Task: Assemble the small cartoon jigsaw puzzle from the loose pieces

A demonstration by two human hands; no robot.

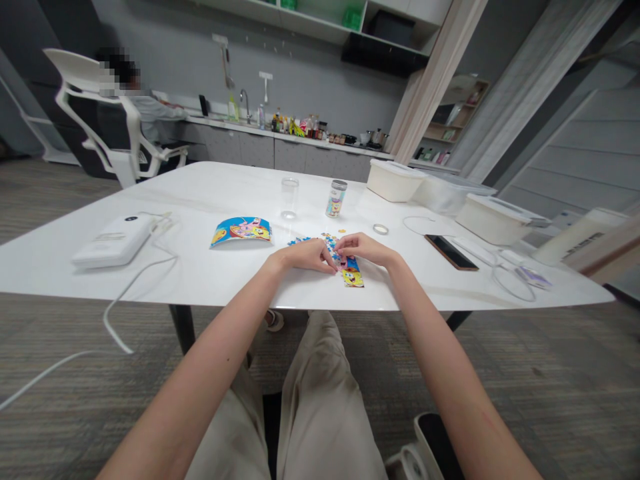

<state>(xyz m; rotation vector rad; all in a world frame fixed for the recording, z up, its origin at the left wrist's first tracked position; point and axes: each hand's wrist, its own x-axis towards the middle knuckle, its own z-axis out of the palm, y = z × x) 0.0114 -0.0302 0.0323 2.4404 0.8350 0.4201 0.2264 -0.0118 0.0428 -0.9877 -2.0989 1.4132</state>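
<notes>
Both my hands rest on a small cartoon jigsaw puzzle (pixel 351 273) near the front edge of the white table (pixel 225 267). My left hand (pixel 307 255) has its fingers curled and pinched down on the puzzle pieces. My right hand (pixel 361 247) meets it, fingertips pinching a piece at the puzzle's top. Loose blue pieces (pixel 300 239) lie just behind my hands. A curved cartoon picture card (pixel 241 231) lies to the left. A small puzzle tube (pixel 337 198) and a clear plastic tube (pixel 289 197) stand further back.
A white device (pixel 114 241) with a trailing cable sits at the left. A dark phone (pixel 451 251), a small lid (pixel 381 229), white lidded containers (pixel 395 180) and cables lie at the right. A person sits in a white chair (pixel 95 113) at the far counter.
</notes>
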